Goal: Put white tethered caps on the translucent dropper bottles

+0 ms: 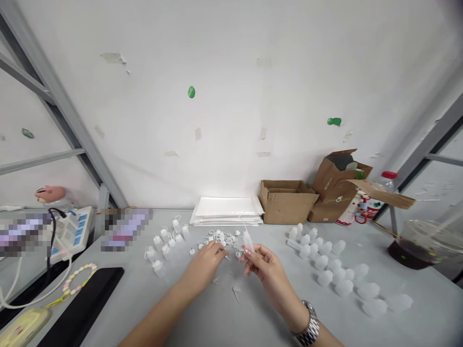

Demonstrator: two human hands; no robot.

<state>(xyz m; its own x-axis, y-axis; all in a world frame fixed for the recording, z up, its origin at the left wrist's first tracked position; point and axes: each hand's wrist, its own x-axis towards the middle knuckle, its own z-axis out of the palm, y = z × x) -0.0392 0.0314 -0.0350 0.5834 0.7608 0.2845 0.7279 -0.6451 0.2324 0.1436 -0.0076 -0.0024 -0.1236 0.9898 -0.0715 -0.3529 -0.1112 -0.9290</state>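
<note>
Your right hand (265,266) pinches a bottle (248,241) near the caps (219,236). Your left hand (205,262) curls there, seemingly picking; I can't tell if it holds one. Picking calls for careful fingertips.

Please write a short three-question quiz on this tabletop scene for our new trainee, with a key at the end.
1. Multiple choice: What does the right hand hold?
A) an open brown cardboard box
B) a small translucent white plastic piece
C) a pastel beaded loop

2. True or false: The left hand is gripping the clear red-capped bottle.

3. Fill in the blank: The silver metal-link watch is worn on the ____ wrist.

Key:
1. B
2. False; it is at the near edge of the pile of small white plastic pieces.
3. right
</note>
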